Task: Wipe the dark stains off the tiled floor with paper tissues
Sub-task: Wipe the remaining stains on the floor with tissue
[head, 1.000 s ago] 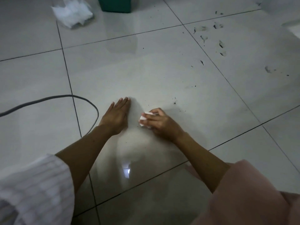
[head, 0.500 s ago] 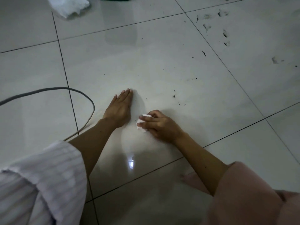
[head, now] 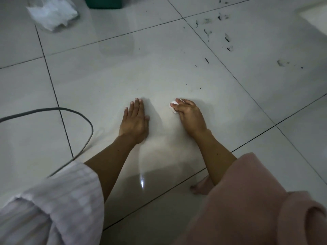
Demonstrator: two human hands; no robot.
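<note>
Tiled floor (head: pixel 159 71) (stained) — right hand (head: pixel 190 115) grips tissue (head: pixel 173 105).

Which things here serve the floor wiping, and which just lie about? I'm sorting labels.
Job: small white tissue wad gripped by right hand; dark stains; pale tiled floor; crumpled white tissue pile.
Lying about: grey cable; green container.

Dim, flat, bluish-grey light. Glossy tiled floor (head: pixel 159 71) brightest mid-frame, falling off dark toward corners. Small sharp glare spot (head: pixel 142 182) lower centre. Soft shadows right of both hands (head: pixel 134 119). Wide-angle bends grout lines near edges. Sleeves bottom corners soft, slightly noisy.
</note>
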